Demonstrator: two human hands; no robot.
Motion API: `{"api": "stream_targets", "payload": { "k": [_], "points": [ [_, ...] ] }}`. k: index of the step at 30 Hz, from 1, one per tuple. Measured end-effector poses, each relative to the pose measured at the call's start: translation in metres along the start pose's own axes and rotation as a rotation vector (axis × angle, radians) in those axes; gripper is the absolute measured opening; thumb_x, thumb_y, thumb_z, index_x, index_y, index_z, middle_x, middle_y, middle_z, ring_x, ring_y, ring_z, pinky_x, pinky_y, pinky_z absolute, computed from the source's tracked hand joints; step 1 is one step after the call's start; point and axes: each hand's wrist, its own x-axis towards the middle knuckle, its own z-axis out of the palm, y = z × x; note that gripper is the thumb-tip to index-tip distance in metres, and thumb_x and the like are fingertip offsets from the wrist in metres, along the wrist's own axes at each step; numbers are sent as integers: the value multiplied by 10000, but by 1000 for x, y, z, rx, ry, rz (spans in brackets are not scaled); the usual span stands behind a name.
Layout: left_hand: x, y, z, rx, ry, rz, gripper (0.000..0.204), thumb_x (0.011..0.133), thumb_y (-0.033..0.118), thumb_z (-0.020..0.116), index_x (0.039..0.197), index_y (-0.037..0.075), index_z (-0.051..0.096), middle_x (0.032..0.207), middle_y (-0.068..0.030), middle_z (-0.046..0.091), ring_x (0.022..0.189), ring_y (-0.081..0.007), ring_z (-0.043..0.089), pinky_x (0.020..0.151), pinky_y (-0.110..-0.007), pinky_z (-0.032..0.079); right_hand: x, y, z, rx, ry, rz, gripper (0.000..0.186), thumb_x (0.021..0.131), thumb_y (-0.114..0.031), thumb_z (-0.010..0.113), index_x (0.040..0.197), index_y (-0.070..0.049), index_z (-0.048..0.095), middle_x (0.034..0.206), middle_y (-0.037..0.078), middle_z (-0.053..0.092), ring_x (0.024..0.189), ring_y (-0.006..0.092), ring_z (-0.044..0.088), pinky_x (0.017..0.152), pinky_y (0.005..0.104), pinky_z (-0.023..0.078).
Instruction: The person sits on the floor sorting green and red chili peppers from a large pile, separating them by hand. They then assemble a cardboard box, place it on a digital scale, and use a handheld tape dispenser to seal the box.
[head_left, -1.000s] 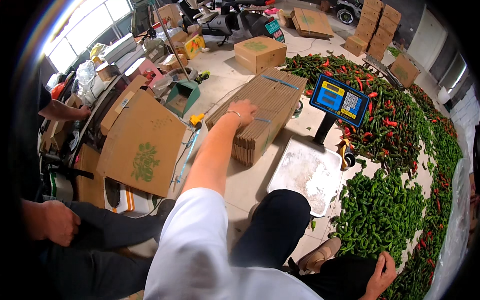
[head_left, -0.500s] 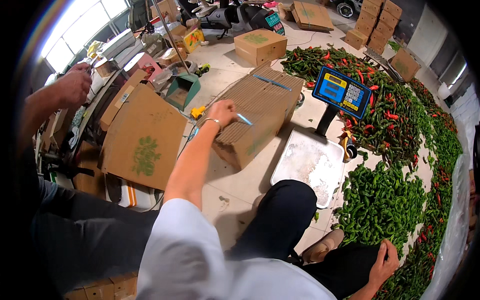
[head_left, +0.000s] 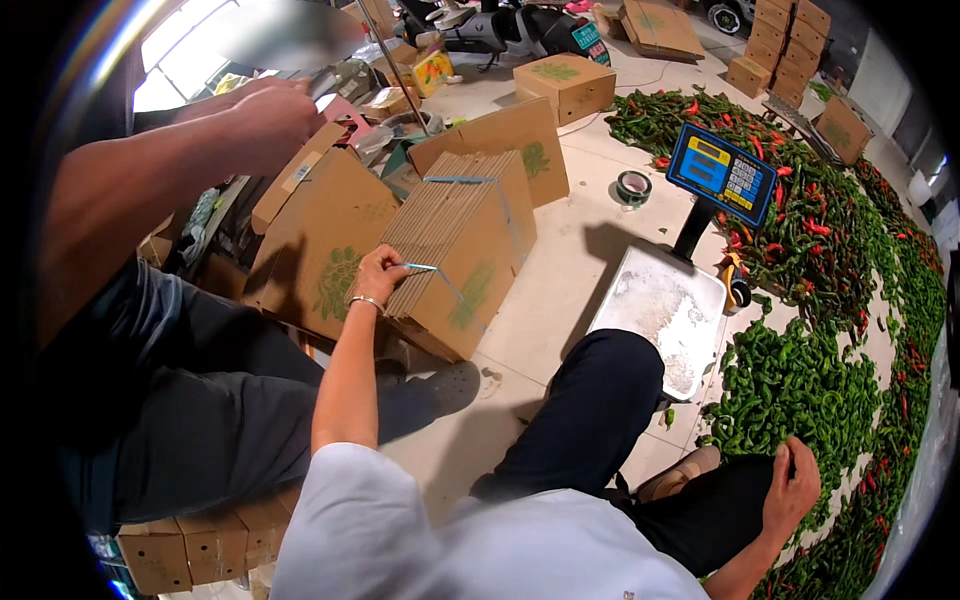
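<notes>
The bare left hand, at the end of a forward-stretched, white-sleeved left arm, is closed in a pinch; the bare right hand (loosely bent) rests on the black-clad right knee.

My left hand, which lay flat on the cardboard bundle a second ago, now pinches its blue strap — and the bundle has shifted from the middle of the frame to left of centre. Behind it a printed panel has come into view, and the tape roll now shows whole. A co-worker's forearm has swung across the upper left — much larger than before.
</notes>
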Motion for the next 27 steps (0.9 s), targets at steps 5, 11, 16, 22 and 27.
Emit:
{"api": "stream_targets", "payload": {
  "k": [5,11,16,22,27],
  "points": [
    [-20,19,16,49,12,-100,156,669,71,696,708,34,549,638,-54,514,600,-184,495,580,-317,421,6,-17,10,-54,40,-179,186,819,-173,613,932,-26,625,868,122,621,794,301,573,709,380,445],
    [-32,8,27,247,81,59,163,724,148,661,800,40,567,876,-110,564,816,-273,543,722,-366,433,1,-12,7,-60,61,-156,180,820,-174,611,927,-31,627,863,124,621,793,308,572,717,383,443],
    [-14,-17,29,385,3,-14,184,764,175,616,919,95,557,872,-128,580,816,-335,538,739,-428,419,-4,-6,0,-45,46,-103,190,831,-183,609,928,-21,629,856,126,624,784,301,576,689,383,450],
    [3,-45,9,556,73,9,201,784,202,567,906,46,604,885,-143,635,866,-348,579,731,-415,440,-10,-2,-8,-72,103,-117,176,834,-164,607,940,-26,629,867,124,626,779,291,576,669,381,451],
    [-27,-68,41,15,352,-33,188,781,157,576,914,25,592,895,-158,610,822,-316,573,728,-388,447,-17,9,-12,-62,123,-82,183,845,-175,595,954,-32,633,897,121,631,809,290,582,679,379,454]
  ]
}}
